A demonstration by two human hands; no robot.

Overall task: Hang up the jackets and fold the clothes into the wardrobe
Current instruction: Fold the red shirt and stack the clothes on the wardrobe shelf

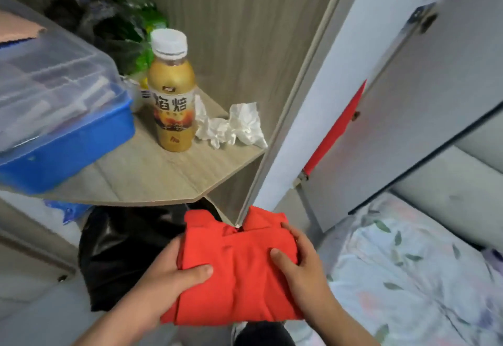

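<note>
Near wooden shelf, red shirt (two-handed grip)

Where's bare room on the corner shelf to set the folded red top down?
Free: the shelf front strip, bordered by the blue box, the bottle and the angled front edge. Also the floral sheet at right. Crowded: the back, where bottle, crumpled tissue and green bag sit close. Left hand and right hand grip the red top.
</note>
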